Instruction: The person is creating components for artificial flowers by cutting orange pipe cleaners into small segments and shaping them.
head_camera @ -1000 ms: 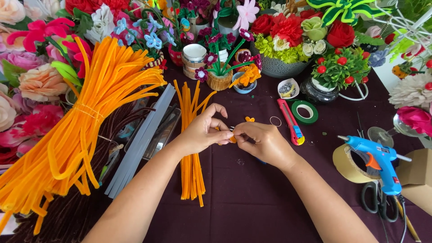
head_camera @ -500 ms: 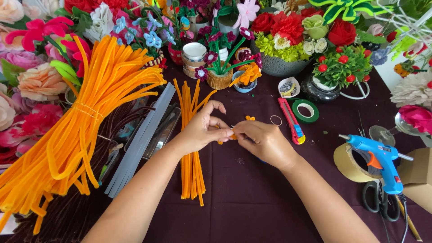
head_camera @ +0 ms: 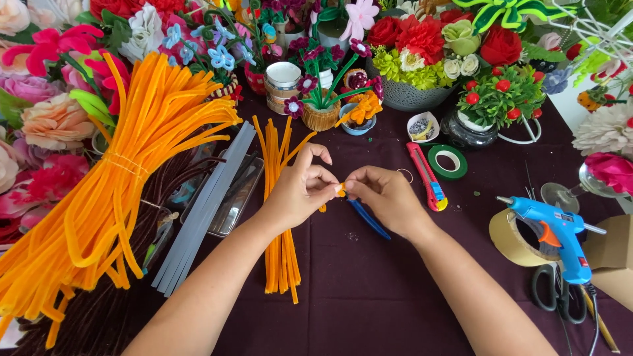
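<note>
both hands met over the dark cloth [head_camera: 369, 290], the left hand [head_camera: 300, 191] and right hand [head_camera: 386, 198] each pinching one small orange piece [head_camera: 341, 190] between thumb and fingertips. the step looked like bending or twisting it; the next move would call for a firm, tiny turn.

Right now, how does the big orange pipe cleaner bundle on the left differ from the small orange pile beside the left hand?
The big bundle is far thicker, tied at its middle, with ends fanning out and curling. The small pile is thin, untied and lies nearly straight, partly under the left hand. Both are the same fuzzy orange and rest on the dark cloth.
</note>
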